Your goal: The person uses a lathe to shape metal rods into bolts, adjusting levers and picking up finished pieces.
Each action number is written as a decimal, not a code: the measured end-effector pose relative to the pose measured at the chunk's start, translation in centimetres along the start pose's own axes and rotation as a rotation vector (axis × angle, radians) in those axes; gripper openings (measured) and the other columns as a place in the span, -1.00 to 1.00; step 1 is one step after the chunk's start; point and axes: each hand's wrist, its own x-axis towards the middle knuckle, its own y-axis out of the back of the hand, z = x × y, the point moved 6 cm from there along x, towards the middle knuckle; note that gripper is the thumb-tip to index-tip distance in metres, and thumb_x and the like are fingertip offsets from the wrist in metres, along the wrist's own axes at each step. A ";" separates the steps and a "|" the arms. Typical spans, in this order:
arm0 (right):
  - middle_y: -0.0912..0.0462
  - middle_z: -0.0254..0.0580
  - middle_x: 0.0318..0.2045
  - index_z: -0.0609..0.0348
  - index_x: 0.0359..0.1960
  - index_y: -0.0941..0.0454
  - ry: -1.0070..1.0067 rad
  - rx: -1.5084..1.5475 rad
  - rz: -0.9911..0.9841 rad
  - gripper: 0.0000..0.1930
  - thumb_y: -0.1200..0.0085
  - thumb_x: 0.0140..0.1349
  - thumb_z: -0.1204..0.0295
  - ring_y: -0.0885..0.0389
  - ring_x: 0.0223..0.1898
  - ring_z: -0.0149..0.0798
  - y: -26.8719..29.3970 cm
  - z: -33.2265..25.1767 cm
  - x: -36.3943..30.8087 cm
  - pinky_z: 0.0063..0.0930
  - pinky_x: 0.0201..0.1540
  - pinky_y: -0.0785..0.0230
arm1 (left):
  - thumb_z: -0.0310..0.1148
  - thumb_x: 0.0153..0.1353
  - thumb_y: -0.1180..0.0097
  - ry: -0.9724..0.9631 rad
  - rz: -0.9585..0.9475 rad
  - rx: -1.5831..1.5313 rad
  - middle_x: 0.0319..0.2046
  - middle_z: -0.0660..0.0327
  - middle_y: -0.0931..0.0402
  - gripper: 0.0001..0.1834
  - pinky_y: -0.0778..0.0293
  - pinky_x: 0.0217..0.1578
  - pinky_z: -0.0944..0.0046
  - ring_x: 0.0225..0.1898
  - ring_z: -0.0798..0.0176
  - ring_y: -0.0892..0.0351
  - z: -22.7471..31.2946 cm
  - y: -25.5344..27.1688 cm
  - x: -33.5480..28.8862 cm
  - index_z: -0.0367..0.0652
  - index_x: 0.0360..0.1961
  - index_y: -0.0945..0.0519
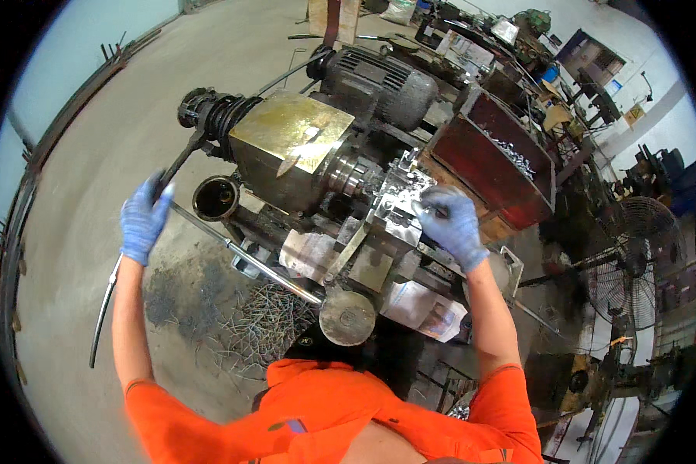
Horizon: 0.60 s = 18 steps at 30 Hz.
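Note:
Both of my hands wear blue-grey work gloves. My left hand (pixel 143 220) is at the left of a lathe-like machine, its fingers around a dark lever (pixel 184 158) that slants down from the machine's left end. Over the metal block (pixel 402 197) strewn with shiny chips, my right hand (pixel 454 226) is closed, its fingertips darkened; whatever they hold is too small to make out. Left of that block sits a bright round spindle (pixel 346 175), beside a housing with a brass-coloured cover (pixel 290 127).
A red-brown bin (pixel 491 158) with small metal pieces stands right of the machine. Behind the housing is a ribbed motor (pixel 379 85). A long metal bar (pixel 247 259) crosses the front toward a round disc (pixel 347 317). Thin scrap (pixel 263 325) litters the floor. A fan (pixel 630 263) stands right.

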 end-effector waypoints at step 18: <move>-0.65 -0.20 -0.49 0.22 -0.48 -0.62 -0.714 0.210 0.083 -0.92 -0.24 -0.02 0.50 -0.50 -0.48 -0.50 3.5 8.7 -30.0 -0.58 -0.46 -0.31 | -0.30 0.17 -0.03 -0.541 -0.009 -0.192 -0.56 0.08 -0.52 -0.80 -0.41 -0.54 0.12 -0.57 0.07 -0.52 24.3 -7.6 -3.6 -0.16 -0.26 -0.57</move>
